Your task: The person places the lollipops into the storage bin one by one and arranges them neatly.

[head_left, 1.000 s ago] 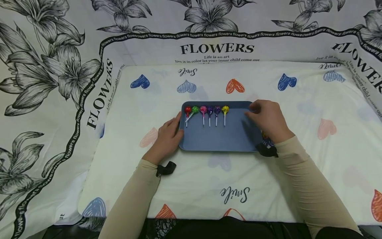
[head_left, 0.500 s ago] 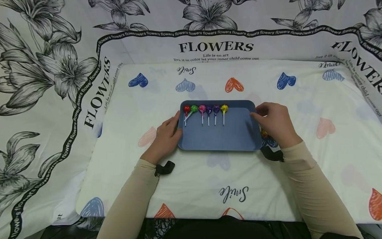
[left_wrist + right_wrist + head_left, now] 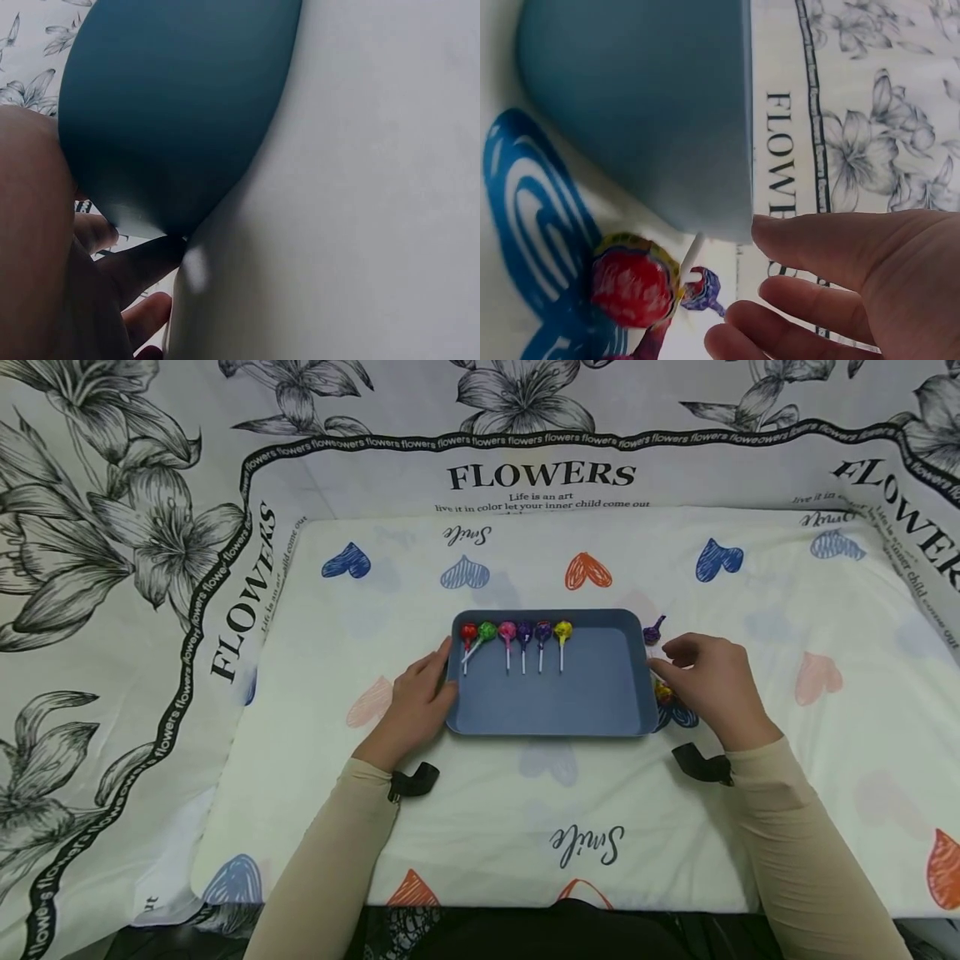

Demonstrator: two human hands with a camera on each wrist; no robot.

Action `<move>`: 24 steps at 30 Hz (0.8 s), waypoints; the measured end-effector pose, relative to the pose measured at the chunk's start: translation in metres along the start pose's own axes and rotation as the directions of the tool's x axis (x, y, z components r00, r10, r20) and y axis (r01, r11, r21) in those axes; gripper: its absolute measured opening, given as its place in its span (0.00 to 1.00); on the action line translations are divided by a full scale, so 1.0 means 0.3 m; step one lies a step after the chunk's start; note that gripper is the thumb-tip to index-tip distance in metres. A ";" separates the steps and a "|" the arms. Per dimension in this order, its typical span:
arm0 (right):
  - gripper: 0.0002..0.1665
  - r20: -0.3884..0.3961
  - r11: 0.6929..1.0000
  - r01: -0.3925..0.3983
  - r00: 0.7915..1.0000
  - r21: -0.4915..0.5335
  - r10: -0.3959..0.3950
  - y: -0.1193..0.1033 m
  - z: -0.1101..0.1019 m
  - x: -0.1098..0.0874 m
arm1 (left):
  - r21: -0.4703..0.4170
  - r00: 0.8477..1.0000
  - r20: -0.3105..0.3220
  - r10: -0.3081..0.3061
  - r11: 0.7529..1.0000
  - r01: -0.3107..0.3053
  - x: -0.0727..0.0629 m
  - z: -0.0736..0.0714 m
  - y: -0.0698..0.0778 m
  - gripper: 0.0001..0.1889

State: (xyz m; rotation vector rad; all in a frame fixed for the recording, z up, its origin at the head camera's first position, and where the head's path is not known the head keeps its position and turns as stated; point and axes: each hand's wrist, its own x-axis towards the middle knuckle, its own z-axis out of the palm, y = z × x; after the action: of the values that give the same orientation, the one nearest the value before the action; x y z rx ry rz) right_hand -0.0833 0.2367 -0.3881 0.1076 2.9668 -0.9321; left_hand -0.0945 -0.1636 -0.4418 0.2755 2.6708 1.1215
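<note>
A shallow blue-grey tray (image 3: pixel 555 706) carries several lollipops in a row along its far side: a red lollipop (image 3: pixel 468 633), a green lollipop (image 3: pixel 487 631) leaning across its stick, then pink, two purple and yellow ones. My left hand (image 3: pixel 411 706) rests against the tray's left edge, fingers along it. Just past the right edge hovers my right hand (image 3: pixel 708 685), its thumb and fingers loosely bent with nothing between them. Near its fingertips lie a purple lollipop (image 3: pixel 652 632) and a red-and-yellow lollipop (image 3: pixel 634 289), partly hidden by the hand in the head view.
A white cloth (image 3: pixel 787 793) printed with hearts lies under the tray. Beyond it spreads a floral cloth (image 3: pixel 540 481) with black lettering. Each wrist wears a black camera mount, such as the right mount (image 3: pixel 701 764).
My right hand has moved right and toward me, away from the tray's right edge, uncovering the purple lollipop there. The left hand and the row in the tray stay put.
</note>
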 end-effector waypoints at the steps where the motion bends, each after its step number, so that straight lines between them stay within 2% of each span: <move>1: 0.26 0.000 1.000 0.002 1.000 -0.001 -0.002 0.006 -0.001 -0.004 | -0.003 1.000 0.000 -0.003 1.000 0.003 0.000 0.001 0.001 0.37; 5: 0.26 0.002 1.000 0.003 1.000 -0.004 -0.003 0.026 -0.008 -0.019 | 0.006 1.000 -0.001 -0.004 1.000 0.004 0.001 0.003 -0.002 0.37; 15: 0.29 0.075 0.999 -0.046 0.996 -0.020 0.047 0.043 -0.017 -0.055 | 0.016 1.000 0.001 -0.008 1.000 0.008 -0.001 0.001 -0.002 0.37; 24: 0.36 0.147 0.992 -0.071 0.985 -0.101 0.085 0.075 -0.042 -0.074 | 0.013 1.000 0.000 -0.001 1.000 0.001 0.002 0.005 0.002 0.37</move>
State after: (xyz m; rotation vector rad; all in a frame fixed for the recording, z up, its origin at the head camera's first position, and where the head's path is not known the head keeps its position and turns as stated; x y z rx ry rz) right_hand -0.0597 0.2610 -0.3893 0.1429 2.8388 -0.7525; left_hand -0.0946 -0.1621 -0.4425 0.2761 2.6787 1.1039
